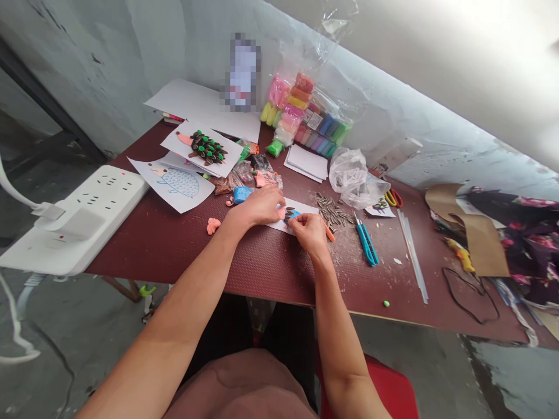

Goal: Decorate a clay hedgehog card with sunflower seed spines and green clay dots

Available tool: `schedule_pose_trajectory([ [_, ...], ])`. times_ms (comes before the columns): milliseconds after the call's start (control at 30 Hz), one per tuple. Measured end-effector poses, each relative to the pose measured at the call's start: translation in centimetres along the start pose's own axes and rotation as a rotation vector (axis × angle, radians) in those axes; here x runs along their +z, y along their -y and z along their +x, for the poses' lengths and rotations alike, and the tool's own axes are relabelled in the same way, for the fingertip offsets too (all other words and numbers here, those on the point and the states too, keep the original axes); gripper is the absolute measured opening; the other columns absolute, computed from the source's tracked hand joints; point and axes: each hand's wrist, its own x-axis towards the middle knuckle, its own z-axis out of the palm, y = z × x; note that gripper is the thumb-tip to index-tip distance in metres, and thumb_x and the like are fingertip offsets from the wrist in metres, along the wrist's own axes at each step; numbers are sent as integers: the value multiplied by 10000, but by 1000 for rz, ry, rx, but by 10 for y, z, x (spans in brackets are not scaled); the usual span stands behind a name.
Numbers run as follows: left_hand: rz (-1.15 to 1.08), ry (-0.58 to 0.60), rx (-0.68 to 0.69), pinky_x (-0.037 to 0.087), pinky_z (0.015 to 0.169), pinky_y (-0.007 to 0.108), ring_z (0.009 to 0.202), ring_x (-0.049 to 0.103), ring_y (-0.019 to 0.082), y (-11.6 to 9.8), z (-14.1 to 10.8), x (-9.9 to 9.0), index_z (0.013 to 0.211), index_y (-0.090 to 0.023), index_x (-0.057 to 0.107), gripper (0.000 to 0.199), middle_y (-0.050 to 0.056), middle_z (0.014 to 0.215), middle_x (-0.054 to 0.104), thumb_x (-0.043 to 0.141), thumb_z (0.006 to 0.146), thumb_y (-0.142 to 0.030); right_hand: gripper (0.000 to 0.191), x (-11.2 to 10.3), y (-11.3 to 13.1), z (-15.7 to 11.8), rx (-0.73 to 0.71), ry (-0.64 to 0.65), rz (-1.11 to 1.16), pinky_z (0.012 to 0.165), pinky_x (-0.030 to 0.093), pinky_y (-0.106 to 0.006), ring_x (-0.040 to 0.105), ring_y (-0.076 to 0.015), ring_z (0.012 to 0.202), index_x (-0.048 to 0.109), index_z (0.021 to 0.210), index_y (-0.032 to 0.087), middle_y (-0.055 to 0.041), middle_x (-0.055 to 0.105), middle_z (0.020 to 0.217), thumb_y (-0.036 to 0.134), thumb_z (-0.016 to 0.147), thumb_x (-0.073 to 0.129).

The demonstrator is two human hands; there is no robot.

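Observation:
A white card (279,226) lies on the dark red table, bearing pink and blue clay with a few dark seeds stuck in it. My left hand (265,205) rests over the card's left part beside the pink clay, its fingers bent and apart. At the blue clay (293,214), my right hand (309,231) is pinched at its right edge; what its fingertips hold is too small to make out. A pile of striped seeds (334,213) lies right of the card. Left of my hands are a blue clay packet (241,194) and a pink clay lump (213,226).
A teal cutter (367,241), clear sticks (413,256) and red-yellow scissors (394,198) lie to the right, with a yellow glue gun (460,254) beyond. A power strip (74,224) sits left. Hedgehog pictures (172,185) and bagged clay (288,113) are behind.

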Motion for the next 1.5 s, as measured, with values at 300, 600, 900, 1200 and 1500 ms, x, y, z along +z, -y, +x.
schedule_pose_trajectory([
  [300, -11, 25, 2, 428, 1224, 424, 1336, 617, 296, 0, -1, -2, 1152, -195, 830, 315, 109, 1284, 764, 608, 943, -275, 307, -29, -15, 4, -3, -101, -42, 587, 350, -269, 542, -151, 580, 741, 695, 161, -33, 677, 628, 439, 794, 657],
  [600, -27, 19, 22, 481, 1149, 392, 1295, 631, 280, 7, 1, 3, 1148, -198, 825, 324, 108, 1272, 764, 574, 946, -226, 319, -56, -30, 59, 83, -275, -409, 843, 504, -317, 733, -261, 1007, 848, 1082, 199, -122, 819, 1111, 251, 933, 571],
  [900, 4, -18, -1, 496, 1164, 464, 1281, 643, 299, 4, 2, 6, 1171, -158, 820, 369, 143, 1287, 761, 531, 943, -142, 266, -41, -25, 92, 57, -235, -506, 930, 503, -359, 701, -299, 1152, 806, 1139, 162, -183, 766, 1237, 239, 992, 598],
  [1200, 53, -44, 14, 487, 1164, 407, 1255, 651, 255, 2, 3, 6, 1147, -192, 834, 384, 106, 1252, 761, 529, 941, -84, 247, -56, -25, 82, -78, -302, -336, 861, 473, -347, 692, -266, 999, 783, 1075, 160, -156, 778, 1090, 209, 955, 572],
  [1500, 56, -57, 21, 472, 1203, 456, 1287, 629, 262, 5, 1, 8, 1145, -239, 847, 404, 85, 1270, 749, 543, 925, -89, 104, -39, -26, 62, -131, 137, 216, 736, 481, -248, 666, -152, 729, 785, 788, 155, -37, 776, 765, 175, 730, 701],
])
